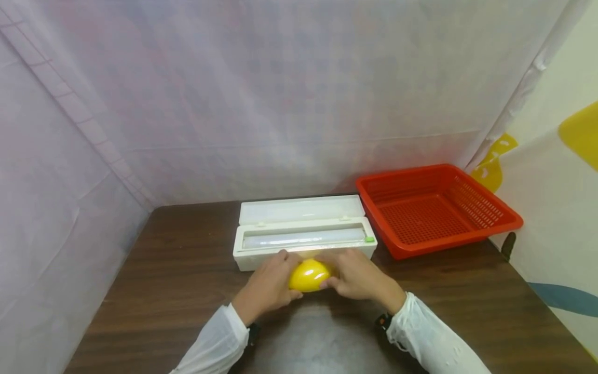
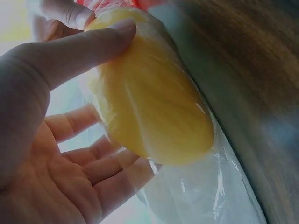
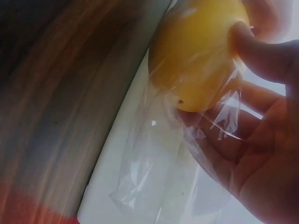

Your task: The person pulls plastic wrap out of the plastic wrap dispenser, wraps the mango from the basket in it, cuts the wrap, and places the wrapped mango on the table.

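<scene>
Both hands' grip is on the yellow lemon-shaped fruit (image 1: pixel 310 275): left hand (image 1: pixel 267 287) at 9 o'clock, right hand (image 1: pixel 358 279) at 3, pinching cling film (image 3: pixel 205 135) around it on the counter (image 1: pixel 187 280), against the white film dispenser (image 1: pixel 302 231). Film covers the top; loose edges seemingly remain untucked.

A dark wooden tabletop (image 1: pixel 177 280) carries the things. On it lie an open white cling-film dispenser (image 1: pixel 303 234) and, just beside it, a red plastic basket (image 1: pixel 436 210).
</scene>
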### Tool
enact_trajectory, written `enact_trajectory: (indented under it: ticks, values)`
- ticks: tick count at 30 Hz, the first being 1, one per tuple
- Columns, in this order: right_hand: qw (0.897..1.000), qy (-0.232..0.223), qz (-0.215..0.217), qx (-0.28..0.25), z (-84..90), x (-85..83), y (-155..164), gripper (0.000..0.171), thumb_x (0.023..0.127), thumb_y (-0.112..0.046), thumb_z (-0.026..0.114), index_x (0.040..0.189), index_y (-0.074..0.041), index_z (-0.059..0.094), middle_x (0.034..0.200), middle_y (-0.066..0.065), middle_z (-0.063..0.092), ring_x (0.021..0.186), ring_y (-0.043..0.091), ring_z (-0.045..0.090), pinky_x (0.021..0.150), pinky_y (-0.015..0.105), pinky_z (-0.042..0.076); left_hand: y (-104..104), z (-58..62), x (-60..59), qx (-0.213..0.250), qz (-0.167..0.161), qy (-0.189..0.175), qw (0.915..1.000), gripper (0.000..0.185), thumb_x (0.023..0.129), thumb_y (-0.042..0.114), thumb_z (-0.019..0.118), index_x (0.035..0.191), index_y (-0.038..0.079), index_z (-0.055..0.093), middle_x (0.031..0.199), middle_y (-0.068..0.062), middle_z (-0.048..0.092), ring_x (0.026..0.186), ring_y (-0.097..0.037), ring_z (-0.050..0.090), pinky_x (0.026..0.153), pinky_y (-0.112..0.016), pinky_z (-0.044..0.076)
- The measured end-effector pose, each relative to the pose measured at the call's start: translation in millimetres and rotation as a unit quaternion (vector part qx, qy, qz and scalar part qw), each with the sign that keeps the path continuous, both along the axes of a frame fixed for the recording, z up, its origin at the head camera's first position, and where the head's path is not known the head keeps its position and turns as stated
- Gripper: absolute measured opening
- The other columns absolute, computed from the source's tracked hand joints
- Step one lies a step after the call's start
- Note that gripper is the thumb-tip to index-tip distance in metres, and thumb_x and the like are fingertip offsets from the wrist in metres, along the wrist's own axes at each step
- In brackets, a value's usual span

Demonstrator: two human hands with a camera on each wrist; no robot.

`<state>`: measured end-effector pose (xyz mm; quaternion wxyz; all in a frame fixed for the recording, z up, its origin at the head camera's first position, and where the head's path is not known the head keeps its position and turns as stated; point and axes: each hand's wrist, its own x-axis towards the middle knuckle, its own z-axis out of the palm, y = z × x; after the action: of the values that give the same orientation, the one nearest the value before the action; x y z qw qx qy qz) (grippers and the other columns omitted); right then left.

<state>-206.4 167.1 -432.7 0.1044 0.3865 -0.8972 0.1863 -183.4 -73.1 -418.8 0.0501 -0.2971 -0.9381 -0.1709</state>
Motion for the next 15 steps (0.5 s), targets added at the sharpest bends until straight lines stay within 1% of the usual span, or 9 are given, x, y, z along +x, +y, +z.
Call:
enact_trajectory:
  ticks: [5, 10, 12, 15]
  values:
    - [1.0, -0.004, -0.002, 0.005, -1.1, -1.7, 1.1, 0.05, 0.081, -0.035, 0.082, 0.127, -0.021, 0.066, 0.107, -0.012, 0.072, 0.086, 0.005, 0.063, 0.079, 0.031, 0.055, 2.1, 0.0, 2.0, -0.011, 0.0, 0.017, 0.9998, 0.063, 0.074, 0.03, 0.087, 0.128, 0.011, 0.061, 0.114, -0.006, 0.066, 0.095, -0.02, 0.063, 0.086, -0.039, 0.055]
    - [1.0, -0.015, -0.007, 0.008, -1.7, -1.6, 1.3, 0.052, 0.083, -0.037, 0.08, 0.13, -0.021, 0.065, 0.107, -0.011, 0.072, 0.087, 0.007, 0.063, 0.08, 0.032, 0.055, 5.4, -3.4, 4.7, -0.03, 0.008, 0.032, 0.999, 0.069, 0.074, 0.031, 0.085, 0.135, 0.014, 0.057, 0.117, -0.007, 0.068, 0.096, -0.02, 0.064, 0.086, -0.039, 0.056]
    - [1.0, -0.017, -0.008, 0.009, -1.7, -1.2, 1.2, 0.053, 0.084, -0.036, 0.079, 0.132, -0.021, 0.065, 0.107, -0.01, 0.072, 0.087, 0.007, 0.062, 0.081, 0.033, 0.055, 6.6, -4.7, 5.7, -0.033, 0.009, 0.044, 0.9985, 0.072, 0.073, 0.033, 0.086, 0.136, 0.015, 0.057, 0.115, -0.008, 0.068, 0.095, -0.022, 0.065, 0.086, -0.04, 0.056]
    - [1.0, -0.023, -0.011, 0.012, -1.3, -0.7, 0.6, 0.052, 0.086, -0.035, 0.077, 0.134, -0.021, 0.063, 0.108, -0.01, 0.071, 0.089, 0.008, 0.063, 0.083, 0.034, 0.055, 7.6, -6.4, 6.6, -0.043, 0.009, 0.074, 0.9963, 0.074, 0.07, 0.037, 0.09, 0.132, 0.013, 0.058, 0.111, -0.01, 0.069, 0.096, -0.025, 0.065, 0.087, -0.043, 0.055]
